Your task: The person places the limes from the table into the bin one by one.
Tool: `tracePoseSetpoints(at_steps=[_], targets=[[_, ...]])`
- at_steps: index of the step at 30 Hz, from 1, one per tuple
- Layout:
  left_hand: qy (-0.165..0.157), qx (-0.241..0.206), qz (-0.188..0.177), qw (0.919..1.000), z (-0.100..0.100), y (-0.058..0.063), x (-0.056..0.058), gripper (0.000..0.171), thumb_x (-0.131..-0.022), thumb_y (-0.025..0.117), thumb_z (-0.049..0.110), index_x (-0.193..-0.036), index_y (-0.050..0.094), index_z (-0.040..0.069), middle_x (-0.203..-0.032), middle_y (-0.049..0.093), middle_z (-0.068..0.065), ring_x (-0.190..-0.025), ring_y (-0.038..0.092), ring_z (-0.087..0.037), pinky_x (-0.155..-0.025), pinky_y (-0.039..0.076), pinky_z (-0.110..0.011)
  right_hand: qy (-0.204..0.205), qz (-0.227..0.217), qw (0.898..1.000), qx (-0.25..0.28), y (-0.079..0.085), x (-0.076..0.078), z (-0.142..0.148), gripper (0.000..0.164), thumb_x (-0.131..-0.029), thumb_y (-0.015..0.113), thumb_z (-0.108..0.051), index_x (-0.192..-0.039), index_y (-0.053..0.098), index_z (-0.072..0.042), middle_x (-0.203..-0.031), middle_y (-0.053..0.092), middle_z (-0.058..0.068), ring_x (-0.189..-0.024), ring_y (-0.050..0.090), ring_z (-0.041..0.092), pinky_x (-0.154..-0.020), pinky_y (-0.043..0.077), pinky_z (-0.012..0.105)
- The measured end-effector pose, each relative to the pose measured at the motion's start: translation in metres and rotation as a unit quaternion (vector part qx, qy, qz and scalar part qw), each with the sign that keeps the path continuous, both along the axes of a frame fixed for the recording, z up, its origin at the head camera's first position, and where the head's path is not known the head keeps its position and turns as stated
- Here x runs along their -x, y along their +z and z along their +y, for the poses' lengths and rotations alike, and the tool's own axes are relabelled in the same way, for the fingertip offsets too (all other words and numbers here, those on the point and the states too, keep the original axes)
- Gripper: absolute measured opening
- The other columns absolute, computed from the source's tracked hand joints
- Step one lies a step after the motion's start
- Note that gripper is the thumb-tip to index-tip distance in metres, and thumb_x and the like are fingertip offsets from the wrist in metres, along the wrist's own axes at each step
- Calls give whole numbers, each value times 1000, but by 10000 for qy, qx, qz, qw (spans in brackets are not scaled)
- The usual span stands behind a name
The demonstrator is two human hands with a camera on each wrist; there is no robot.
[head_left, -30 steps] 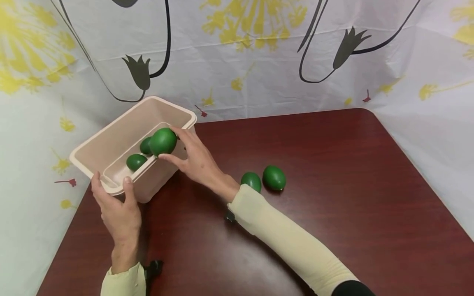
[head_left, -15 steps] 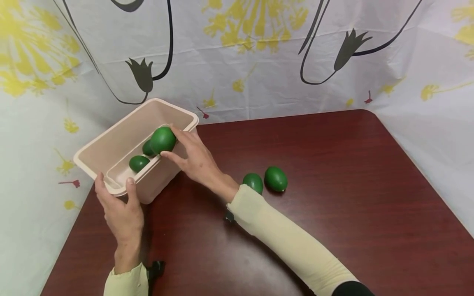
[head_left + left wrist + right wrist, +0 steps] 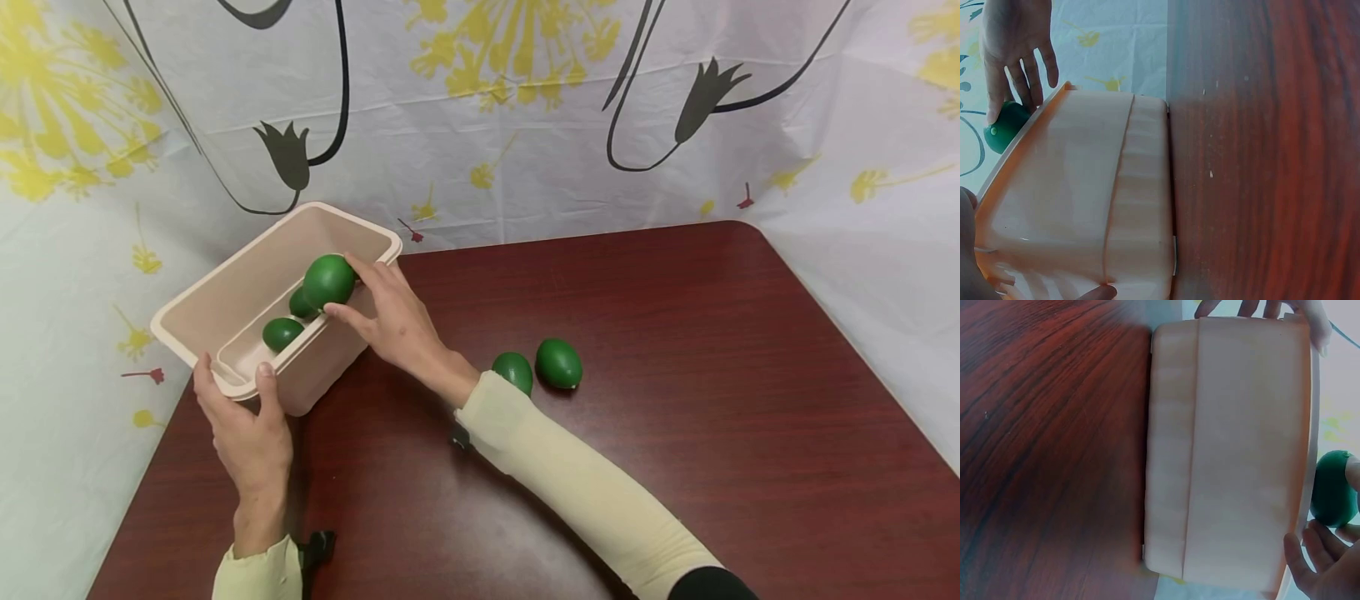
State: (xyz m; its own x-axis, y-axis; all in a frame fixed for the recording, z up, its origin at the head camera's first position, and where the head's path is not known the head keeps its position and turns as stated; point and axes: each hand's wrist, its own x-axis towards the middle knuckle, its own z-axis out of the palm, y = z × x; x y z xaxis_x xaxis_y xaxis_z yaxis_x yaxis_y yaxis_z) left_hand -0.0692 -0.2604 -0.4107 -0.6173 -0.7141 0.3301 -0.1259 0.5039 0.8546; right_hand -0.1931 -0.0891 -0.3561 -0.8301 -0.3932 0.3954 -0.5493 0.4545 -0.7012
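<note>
My right hand (image 3: 401, 329) pinches a green lime (image 3: 328, 281) between thumb and fingers, at the near long rim of a pale beige plastic bin (image 3: 240, 283). My left hand (image 3: 251, 442) grips that bin's near-left corner, thumb on the outer side. Two more limes lie on the bin floor, a front lime (image 3: 282, 334) and a rear lime (image 3: 302, 302) partly hidden behind the held one. In the right wrist view, the held lime (image 3: 1332, 494) sits just past the rim, fingertips close to the edge. The left wrist view has the right hand (image 3: 1019, 37) reaching down to it.
On the dark red wooden table (image 3: 712, 400), a lime (image 3: 558, 363) lies right of centre. Beside it is another lime (image 3: 512, 370), partly covered by the right sleeve. A white cloth (image 3: 555, 192) with a flower print hangs behind the table and down its sides.
The right hand and its lime have shifted very slightly left relative to the bin. The left hand keeps its grip, and the other limes stay where they were.
</note>
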Motion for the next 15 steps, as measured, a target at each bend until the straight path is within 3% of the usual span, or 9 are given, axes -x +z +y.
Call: tracePoseSetpoints(at_steps=[9,15], targets=[[0,3,28,10000,0,0,0,74,-98,61,51,-162,31,31,-166,39,-4,-142,48,-44,-113,33,-68,-58,140,9997,197,-5,2,-1,59,-98,72,-36,-151,54,-16,-128,65,2,-119,62,13,-96,54,28],[3,-7,13,10000,0,0,0,73,-97,61,52,-162,31,36,-166,39,-5,-142,49,-45,-113,33,-68,143,150,9995,241,-7,3,2,52,-98,74,-31,-144,58,-12,-127,64,2,-120,59,15,-100,51,27]])
